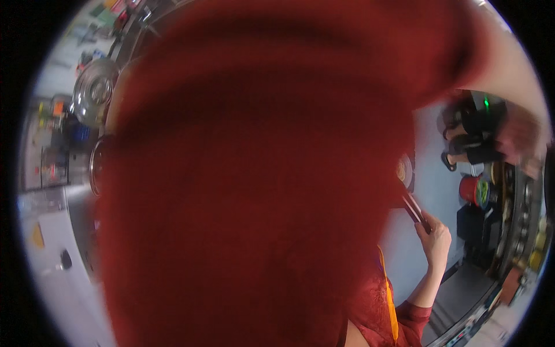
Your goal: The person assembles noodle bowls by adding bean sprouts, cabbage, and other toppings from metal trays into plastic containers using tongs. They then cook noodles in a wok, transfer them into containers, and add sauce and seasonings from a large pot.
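A raised arm in a blurred dark red sleeve point(243, 195) fills most of the view and hides what lies before me. Its bare forearm point(507, 65) shows at the upper right, and my left hand is out of view. At the lower right, my right hand point(435, 236) grips a pair of tongs point(415, 209), pointing up and to the left. Beside the tongs' far end, partly covered by the sleeve, is a pale round dish point(409, 171) with light-coloured food in it. A yellow-orange strap point(390, 308) runs down my red garment.
A glass bowl point(93, 93) stands at the left near a metal counter point(80, 208). At the right, a person in black trousers point(483, 152) and sandals is on the grey floor point(433, 147). A red bucket with greens point(472, 191) stands near a stove-like unit point(522, 208).
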A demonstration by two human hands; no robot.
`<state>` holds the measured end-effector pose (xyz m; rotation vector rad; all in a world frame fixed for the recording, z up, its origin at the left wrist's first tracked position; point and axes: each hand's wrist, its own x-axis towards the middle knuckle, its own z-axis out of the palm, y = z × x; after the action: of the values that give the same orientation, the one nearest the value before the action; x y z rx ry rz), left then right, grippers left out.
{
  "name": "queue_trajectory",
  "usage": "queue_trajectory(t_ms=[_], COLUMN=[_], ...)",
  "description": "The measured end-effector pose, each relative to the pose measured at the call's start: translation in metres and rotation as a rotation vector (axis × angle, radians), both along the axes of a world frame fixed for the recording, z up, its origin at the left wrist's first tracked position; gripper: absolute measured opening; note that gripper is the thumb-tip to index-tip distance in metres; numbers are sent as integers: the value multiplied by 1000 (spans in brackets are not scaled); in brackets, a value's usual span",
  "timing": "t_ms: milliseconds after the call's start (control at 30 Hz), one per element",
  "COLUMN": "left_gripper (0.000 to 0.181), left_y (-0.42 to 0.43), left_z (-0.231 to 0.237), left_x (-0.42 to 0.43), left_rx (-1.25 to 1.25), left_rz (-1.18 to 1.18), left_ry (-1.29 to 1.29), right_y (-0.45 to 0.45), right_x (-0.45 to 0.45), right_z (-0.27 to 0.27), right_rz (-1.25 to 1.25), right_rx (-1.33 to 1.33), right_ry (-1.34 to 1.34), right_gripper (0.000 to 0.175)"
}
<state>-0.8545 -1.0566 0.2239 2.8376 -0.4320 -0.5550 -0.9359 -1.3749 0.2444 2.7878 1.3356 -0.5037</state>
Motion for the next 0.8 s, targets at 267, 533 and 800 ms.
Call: queue_trajectory(t_ms=[267, 533, 800], left_gripper=[56, 93, 35], left_y=[93, 244, 247], left_z=[87, -11, -58], left_x=[-4, -209, -237], left_rx=[215, 314, -518], left_rz=[152, 989, 1496], left_ry=[-153, -22, -278], right_y=[4, 26, 156], right_x=[4, -20, -102], right_z=[52, 72, 154], right_rz=[167, -182, 457], right_rx=[126, 503, 440], right_ry=[-156, 540, 1734], right_gripper=[47, 43, 47])
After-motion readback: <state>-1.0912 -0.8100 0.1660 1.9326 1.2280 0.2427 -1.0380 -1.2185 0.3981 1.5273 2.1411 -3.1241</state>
